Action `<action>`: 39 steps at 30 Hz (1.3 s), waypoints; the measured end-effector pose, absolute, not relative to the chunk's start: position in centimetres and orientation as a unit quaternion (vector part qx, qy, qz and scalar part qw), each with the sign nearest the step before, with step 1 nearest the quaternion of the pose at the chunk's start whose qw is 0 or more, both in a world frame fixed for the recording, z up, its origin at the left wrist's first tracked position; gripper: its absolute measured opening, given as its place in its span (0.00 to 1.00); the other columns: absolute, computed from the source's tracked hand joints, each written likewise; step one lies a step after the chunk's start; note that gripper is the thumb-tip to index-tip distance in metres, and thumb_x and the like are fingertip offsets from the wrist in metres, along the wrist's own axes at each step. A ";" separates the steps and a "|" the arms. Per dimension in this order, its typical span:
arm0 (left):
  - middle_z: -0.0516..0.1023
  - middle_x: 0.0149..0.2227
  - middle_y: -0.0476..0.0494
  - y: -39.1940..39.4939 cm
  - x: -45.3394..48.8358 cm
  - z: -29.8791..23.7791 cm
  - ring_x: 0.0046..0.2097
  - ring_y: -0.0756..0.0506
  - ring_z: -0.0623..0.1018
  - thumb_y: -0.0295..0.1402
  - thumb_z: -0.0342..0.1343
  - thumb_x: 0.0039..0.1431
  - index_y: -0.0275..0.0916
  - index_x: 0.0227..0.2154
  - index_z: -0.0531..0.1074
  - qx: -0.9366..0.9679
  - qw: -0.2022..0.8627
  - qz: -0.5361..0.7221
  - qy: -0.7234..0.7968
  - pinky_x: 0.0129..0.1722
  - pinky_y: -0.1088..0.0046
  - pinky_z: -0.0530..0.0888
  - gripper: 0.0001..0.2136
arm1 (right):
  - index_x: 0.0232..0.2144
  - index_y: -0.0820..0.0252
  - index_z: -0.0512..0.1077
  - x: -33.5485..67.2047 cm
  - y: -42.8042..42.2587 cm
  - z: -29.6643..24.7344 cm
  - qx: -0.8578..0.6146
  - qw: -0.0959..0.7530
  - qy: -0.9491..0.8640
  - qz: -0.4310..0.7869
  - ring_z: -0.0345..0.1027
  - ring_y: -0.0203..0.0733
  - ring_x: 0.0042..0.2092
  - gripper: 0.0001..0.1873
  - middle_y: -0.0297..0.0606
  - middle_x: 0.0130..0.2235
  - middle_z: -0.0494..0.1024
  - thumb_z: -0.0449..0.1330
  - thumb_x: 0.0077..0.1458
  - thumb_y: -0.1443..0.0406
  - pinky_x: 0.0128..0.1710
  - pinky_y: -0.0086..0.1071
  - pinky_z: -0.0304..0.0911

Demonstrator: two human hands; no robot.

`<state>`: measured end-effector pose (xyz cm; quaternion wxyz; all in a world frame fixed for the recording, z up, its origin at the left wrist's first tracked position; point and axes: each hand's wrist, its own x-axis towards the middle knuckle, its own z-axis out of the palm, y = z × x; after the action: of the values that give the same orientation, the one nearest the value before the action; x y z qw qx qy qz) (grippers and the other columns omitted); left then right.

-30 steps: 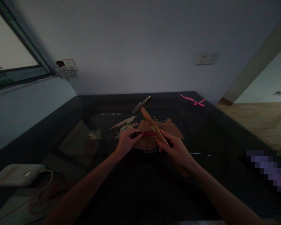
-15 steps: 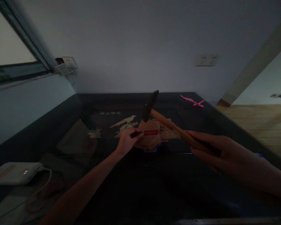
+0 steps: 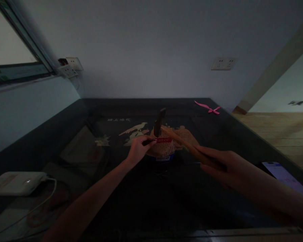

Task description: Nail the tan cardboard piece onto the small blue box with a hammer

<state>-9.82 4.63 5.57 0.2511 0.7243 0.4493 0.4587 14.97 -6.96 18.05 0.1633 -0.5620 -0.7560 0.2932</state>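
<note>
My right hand is closed round the wooden handle of a hammer. The hammer's dark head stands just above a brown, dotted block-like object; whether they touch, I cannot tell. Thumb and forefinger of my left hand pinch the left end of a narrow red strip-like piece with faint lettering, lying across the brown object. Blue-and-white printing shows under that object. Another flat brown piece lies to its right, partly behind the hammer handle.
Everything lies on a dark glossy table with a printed bird. A white device with a cable is at left, a phone at right. A pink ribbon lies near the far right corner, before the wall.
The hammer head has come down and slightly left, closer to the brown object. My right hand has shifted left. More of the phone shows now. My left hand keeps its pinch.
</note>
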 end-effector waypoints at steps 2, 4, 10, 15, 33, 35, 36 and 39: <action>0.79 0.29 0.47 4.6 -9.9 5.5 0.32 0.47 0.77 0.32 0.60 0.51 0.37 0.27 0.76 0.728 0.247 0.453 0.451 0.32 0.72 0.74 0.04 | 0.56 0.63 0.65 14.9 -6.9 18.0 -0.560 0.150 -0.758 0.299 0.56 0.30 0.17 0.28 0.30 0.18 0.67 0.55 0.53 0.63 0.14 0.24 0.51; 0.79 0.29 0.46 4.7 -9.9 5.4 0.32 0.47 0.77 0.33 0.60 0.51 0.37 0.27 0.76 0.728 0.252 0.452 0.449 0.32 0.72 0.74 0.05 | 0.56 0.63 0.65 14.9 -7.0 18.1 -0.569 0.158 -0.752 0.292 0.56 0.30 0.17 0.28 0.30 0.19 0.67 0.55 0.53 0.63 0.14 0.24 0.51; 0.80 0.31 0.45 4.9 -10.0 5.1 0.33 0.47 0.78 0.32 0.60 0.51 0.37 0.28 0.76 0.727 0.257 0.454 0.447 0.35 0.71 0.75 0.04 | 0.55 0.62 0.66 15.0 -7.0 18.0 -0.563 0.159 -0.760 0.282 0.60 0.31 0.20 0.26 0.35 0.25 0.74 0.54 0.54 0.63 0.16 0.23 0.55; 0.80 0.31 0.45 4.8 -9.9 5.0 0.34 0.47 0.78 0.32 0.60 0.52 0.37 0.28 0.76 0.732 0.252 0.449 0.446 0.35 0.71 0.74 0.04 | 0.53 0.60 0.68 14.9 -7.0 17.9 -0.550 0.164 -0.773 0.272 0.62 0.31 0.21 0.23 0.35 0.27 0.76 0.54 0.54 0.64 0.17 0.24 0.56; 0.79 0.30 0.47 4.9 -9.9 5.1 0.33 0.47 0.77 0.33 0.59 0.52 0.38 0.28 0.75 0.737 0.237 0.443 0.452 0.35 0.71 0.74 0.04 | 0.52 0.60 0.69 14.9 -7.0 17.4 -0.540 0.180 -0.777 0.271 0.63 0.33 0.22 0.23 0.35 0.28 0.76 0.54 0.53 0.65 0.19 0.25 0.57; 0.79 0.30 0.47 4.9 -9.9 5.1 0.33 0.47 0.77 0.32 0.59 0.52 0.38 0.27 0.75 0.744 0.234 0.434 0.451 0.35 0.71 0.74 0.04 | 0.52 0.60 0.69 14.8 -6.9 17.2 -0.536 0.174 -0.778 0.278 0.66 0.34 0.26 0.23 0.38 0.32 0.77 0.54 0.53 0.66 0.22 0.25 0.60; 0.79 0.31 0.47 4.9 -9.9 5.1 0.34 0.47 0.77 0.32 0.59 0.52 0.38 0.28 0.75 0.746 0.234 0.432 0.449 0.35 0.71 0.74 0.04 | 0.52 0.61 0.69 14.8 -6.9 17.3 -0.540 0.171 -0.776 0.278 0.67 0.34 0.26 0.23 0.39 0.33 0.77 0.54 0.53 0.65 0.22 0.25 0.60; 0.80 0.32 0.46 4.9 -9.8 4.9 0.35 0.47 0.78 0.33 0.59 0.52 0.38 0.28 0.75 0.743 0.236 0.443 0.443 0.37 0.70 0.74 0.04 | 0.53 0.61 0.68 15.0 -7.1 17.7 -0.559 0.171 -0.766 0.269 0.63 0.32 0.22 0.25 0.36 0.27 0.76 0.54 0.53 0.64 0.18 0.24 0.56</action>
<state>-9.85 4.94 4.93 0.2357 0.7426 0.4433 0.4433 14.95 -7.14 17.70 0.1706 -0.5589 -0.7656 0.2690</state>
